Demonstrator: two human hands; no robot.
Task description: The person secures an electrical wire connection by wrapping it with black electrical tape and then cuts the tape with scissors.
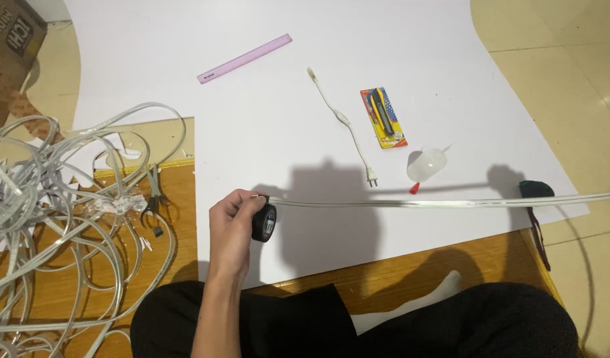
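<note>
My left hand (230, 222) grips a black roll of tape (265, 223) and pinches the end of a long white flat strip (437, 202) against it. The strip runs level to the right, just above a large white sheet (305, 113), and leaves the picture at the right edge. My right hand is out of view. My legs in black trousers (358, 325) lie along the bottom of the picture.
On the sheet lie a purple ruler (245, 58), a white power cord with plug (348, 126), a packaged utility knife (383, 118) and a clear glue bottle (425, 164). A tangle of white strip (53, 225) and pliers (156, 195) sit left. A cardboard box (13, 33) stands top left.
</note>
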